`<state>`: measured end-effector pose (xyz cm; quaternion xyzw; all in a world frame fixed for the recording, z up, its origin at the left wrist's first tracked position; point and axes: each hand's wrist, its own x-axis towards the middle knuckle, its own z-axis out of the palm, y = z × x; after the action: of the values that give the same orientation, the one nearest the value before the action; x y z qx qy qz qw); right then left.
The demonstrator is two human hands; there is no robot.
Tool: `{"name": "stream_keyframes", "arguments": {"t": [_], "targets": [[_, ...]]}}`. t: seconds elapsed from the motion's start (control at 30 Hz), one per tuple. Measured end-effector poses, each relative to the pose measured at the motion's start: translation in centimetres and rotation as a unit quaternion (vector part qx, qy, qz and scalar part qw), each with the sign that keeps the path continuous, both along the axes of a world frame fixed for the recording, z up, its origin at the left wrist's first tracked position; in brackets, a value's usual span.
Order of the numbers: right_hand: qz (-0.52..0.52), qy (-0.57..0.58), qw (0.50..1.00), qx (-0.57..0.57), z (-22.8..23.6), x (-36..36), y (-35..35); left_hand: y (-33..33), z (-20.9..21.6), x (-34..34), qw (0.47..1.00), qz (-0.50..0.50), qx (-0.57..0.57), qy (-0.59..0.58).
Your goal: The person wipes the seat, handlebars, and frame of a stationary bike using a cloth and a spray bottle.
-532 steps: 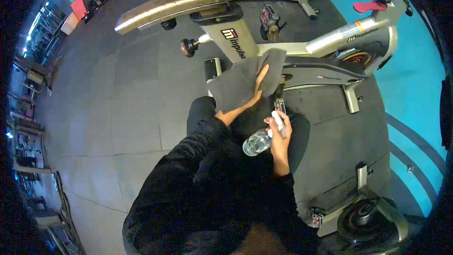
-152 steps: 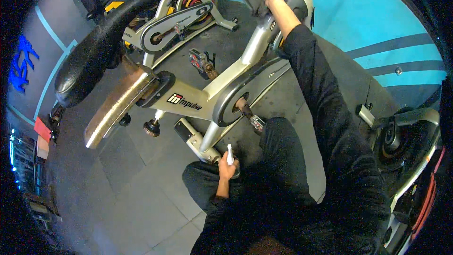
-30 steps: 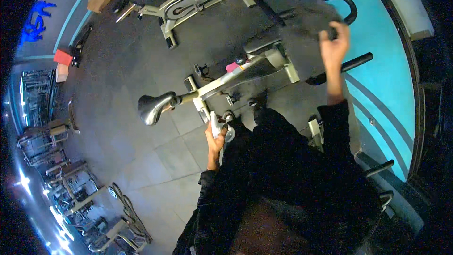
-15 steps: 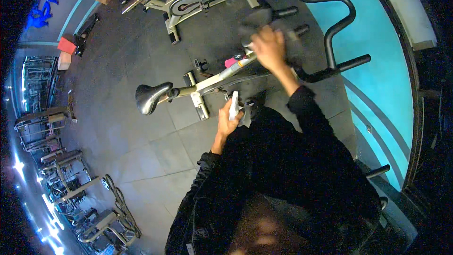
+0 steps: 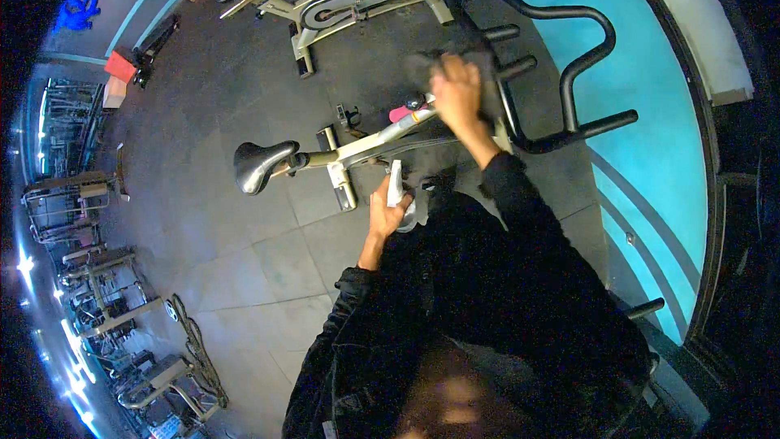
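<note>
My left hand (image 5: 383, 215) is closed around a spray bottle (image 5: 396, 185) with a white spray head and a clear body, held close to my dark clothing. Stretched forward over the front of an exercise bike (image 5: 366, 145), my right hand (image 5: 457, 96) presses on a dark cloth (image 5: 422, 65), which is smeared by motion. The bike's black handlebars (image 5: 601, 53) spread out to the right of that hand. Its black saddle (image 5: 258, 167) is at the left end of the pale frame. A dark knob (image 5: 416, 102) and a pink part (image 5: 398, 114) are just left of my right hand.
A second exercise bike (image 5: 357, 8) stands beyond this one. On the right is a turquoise wall (image 5: 650, 114) with dark stripes. Several weight machines (image 5: 114, 301) line the left side of the grey tiled floor (image 5: 276, 268). A red box (image 5: 120, 66) sits by the far left wall.
My right hand and the dark cloth have shifted slightly left over the bike's front. My left hand has moved slightly left with the spray bottle. The view has turned slightly.
</note>
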<state>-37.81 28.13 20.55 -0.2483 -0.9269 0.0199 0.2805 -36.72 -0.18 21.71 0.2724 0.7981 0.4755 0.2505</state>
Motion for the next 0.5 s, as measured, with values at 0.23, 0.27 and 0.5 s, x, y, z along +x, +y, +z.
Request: {"name": "stream_keyframes", "arguments": {"t": [0.23,0.27,0.5], "targets": [[0.053,0.001,0.996,-0.074,4.8,2.0,4.7,-2.9,1.5,0.9,0.999,-0.03,0.035,-0.01],[-0.015,0.009,1.0,0.002,5.4,2.4,6.3,-3.5,1.7,0.9,0.999,-0.002,0.036,-0.008],[-0.001,0.058,0.998,0.025,-1.5,-1.7,-1.6,-5.0,0.7,1.6,0.998,0.044,0.038,0.013]]}}
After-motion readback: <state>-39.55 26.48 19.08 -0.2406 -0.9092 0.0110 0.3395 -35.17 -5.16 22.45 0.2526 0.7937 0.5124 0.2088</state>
